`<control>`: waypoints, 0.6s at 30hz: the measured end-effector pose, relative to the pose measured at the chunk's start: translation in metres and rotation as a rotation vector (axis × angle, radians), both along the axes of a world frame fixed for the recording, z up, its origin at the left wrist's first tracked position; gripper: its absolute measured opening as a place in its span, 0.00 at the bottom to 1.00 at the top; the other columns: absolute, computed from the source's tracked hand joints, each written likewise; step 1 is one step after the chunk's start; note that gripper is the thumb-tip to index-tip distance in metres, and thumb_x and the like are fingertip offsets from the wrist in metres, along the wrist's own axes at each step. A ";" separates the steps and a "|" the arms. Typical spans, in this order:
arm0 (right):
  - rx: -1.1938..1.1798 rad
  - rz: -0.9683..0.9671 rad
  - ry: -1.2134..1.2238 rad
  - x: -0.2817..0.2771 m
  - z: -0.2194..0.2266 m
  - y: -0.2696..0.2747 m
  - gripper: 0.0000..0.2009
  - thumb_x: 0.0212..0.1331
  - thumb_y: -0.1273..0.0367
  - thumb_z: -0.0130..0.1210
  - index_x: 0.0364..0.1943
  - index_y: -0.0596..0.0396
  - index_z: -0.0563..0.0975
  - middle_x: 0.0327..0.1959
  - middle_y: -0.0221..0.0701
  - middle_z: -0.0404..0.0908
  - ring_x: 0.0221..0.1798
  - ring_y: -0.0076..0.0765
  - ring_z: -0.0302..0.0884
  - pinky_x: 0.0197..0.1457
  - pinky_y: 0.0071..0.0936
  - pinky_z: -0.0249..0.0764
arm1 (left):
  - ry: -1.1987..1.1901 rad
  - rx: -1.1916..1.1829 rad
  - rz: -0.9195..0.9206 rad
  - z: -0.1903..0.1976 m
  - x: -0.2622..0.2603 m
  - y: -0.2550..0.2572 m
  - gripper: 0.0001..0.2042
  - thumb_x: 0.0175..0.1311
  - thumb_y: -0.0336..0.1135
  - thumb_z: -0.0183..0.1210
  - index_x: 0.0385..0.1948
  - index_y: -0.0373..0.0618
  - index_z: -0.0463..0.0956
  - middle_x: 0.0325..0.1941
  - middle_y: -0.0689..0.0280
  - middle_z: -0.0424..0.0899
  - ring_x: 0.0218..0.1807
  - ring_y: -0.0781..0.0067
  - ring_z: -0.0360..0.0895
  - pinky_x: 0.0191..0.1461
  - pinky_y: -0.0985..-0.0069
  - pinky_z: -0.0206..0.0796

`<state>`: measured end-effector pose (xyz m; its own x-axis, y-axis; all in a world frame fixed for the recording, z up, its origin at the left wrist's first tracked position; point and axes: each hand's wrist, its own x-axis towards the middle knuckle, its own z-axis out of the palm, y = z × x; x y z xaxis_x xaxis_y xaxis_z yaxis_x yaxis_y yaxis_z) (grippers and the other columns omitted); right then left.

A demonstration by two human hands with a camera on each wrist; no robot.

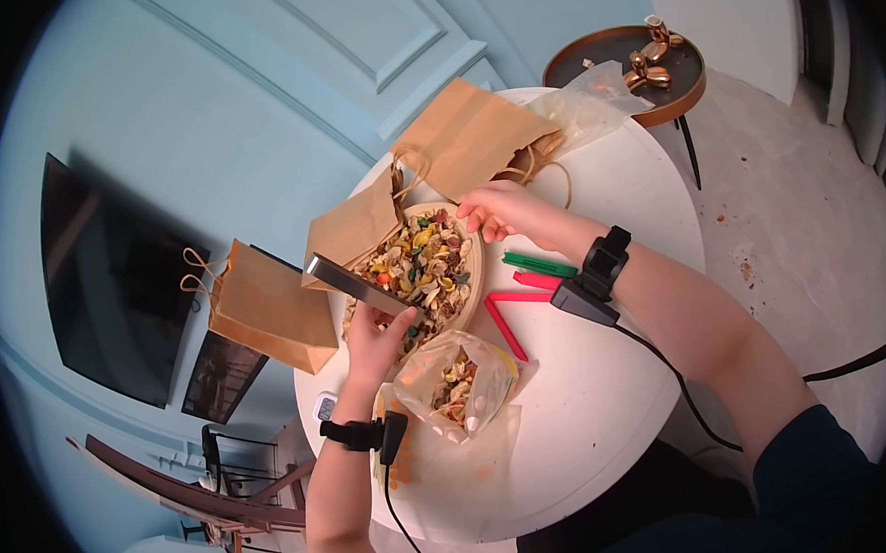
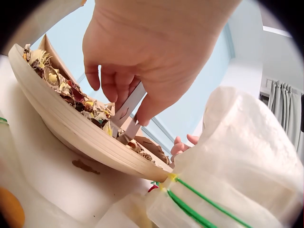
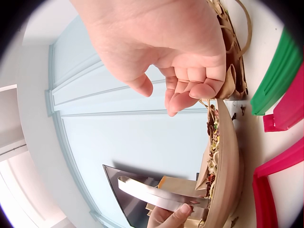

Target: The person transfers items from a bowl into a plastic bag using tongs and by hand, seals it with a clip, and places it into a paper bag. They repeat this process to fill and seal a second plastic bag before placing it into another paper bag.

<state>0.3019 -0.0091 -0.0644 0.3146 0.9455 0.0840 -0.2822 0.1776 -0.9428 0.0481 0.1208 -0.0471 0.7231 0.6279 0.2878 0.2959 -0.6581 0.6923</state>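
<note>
A wooden bowl full of potpourri, dried petals and small cones, stands on the white table. My left hand pinches a pair of flat metal tongs between thumb and fingers. In the left wrist view the tips of the tongs reach down into the dried pieces. Beyond the bowl's right rim, my right hand hovers with relaxed, slightly bent fingers and nothing in them. A clear plastic bag holding more potpourri sits close to the bowl's near side.
Brown paper bags stand behind and left of the bowl. A green sealing clip and pink clips lie at the right. A small white device is at the left edge. Behind stands a side table with gold figurines.
</note>
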 end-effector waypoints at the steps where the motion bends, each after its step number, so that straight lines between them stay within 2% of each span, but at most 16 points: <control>1: -0.001 -0.002 -0.005 0.000 0.000 0.000 0.14 0.60 0.58 0.49 0.36 0.56 0.74 0.28 0.28 0.75 0.24 0.21 0.69 0.28 0.18 0.64 | 0.000 0.001 0.001 -0.001 0.000 0.000 0.22 0.54 0.32 0.66 0.49 0.37 0.69 0.39 0.65 0.81 0.36 0.78 0.77 0.41 0.78 0.69; 7: 0.009 -0.003 0.005 0.000 0.000 0.000 0.14 0.60 0.59 0.49 0.36 0.56 0.74 0.28 0.28 0.74 0.24 0.21 0.69 0.28 0.18 0.64 | -0.015 0.000 0.041 -0.001 0.000 -0.002 0.20 0.56 0.28 0.64 0.50 0.36 0.69 0.40 0.63 0.81 0.36 0.77 0.77 0.42 0.77 0.70; 9: 0.002 -0.008 0.002 -0.001 0.003 -0.002 0.14 0.60 0.59 0.49 0.36 0.56 0.74 0.28 0.28 0.74 0.24 0.21 0.69 0.28 0.18 0.64 | -0.173 -0.027 0.019 0.000 -0.005 0.003 0.17 0.56 0.27 0.63 0.47 0.37 0.69 0.39 0.62 0.81 0.37 0.77 0.78 0.44 0.77 0.69; 11: -0.006 -0.011 0.000 -0.001 0.003 -0.003 0.14 0.60 0.59 0.49 0.36 0.56 0.74 0.28 0.28 0.74 0.24 0.21 0.69 0.28 0.18 0.64 | -0.215 -0.052 0.015 0.010 -0.012 0.003 0.16 0.56 0.26 0.63 0.45 0.38 0.70 0.39 0.63 0.81 0.38 0.77 0.78 0.45 0.77 0.69; 15: -0.007 0.006 -0.013 0.000 0.002 -0.001 0.14 0.60 0.59 0.49 0.36 0.56 0.74 0.28 0.28 0.74 0.24 0.20 0.69 0.29 0.18 0.64 | -0.368 -0.164 0.017 0.041 -0.021 -0.033 0.12 0.57 0.25 0.62 0.41 0.40 0.70 0.38 0.63 0.81 0.40 0.77 0.77 0.48 0.78 0.68; 18: -0.010 0.003 -0.012 0.000 0.002 -0.001 0.14 0.60 0.59 0.49 0.36 0.56 0.74 0.29 0.28 0.75 0.24 0.20 0.70 0.29 0.18 0.64 | -0.367 -0.239 -0.039 0.061 -0.031 -0.072 0.14 0.57 0.24 0.62 0.43 0.40 0.69 0.38 0.64 0.81 0.41 0.75 0.77 0.49 0.77 0.67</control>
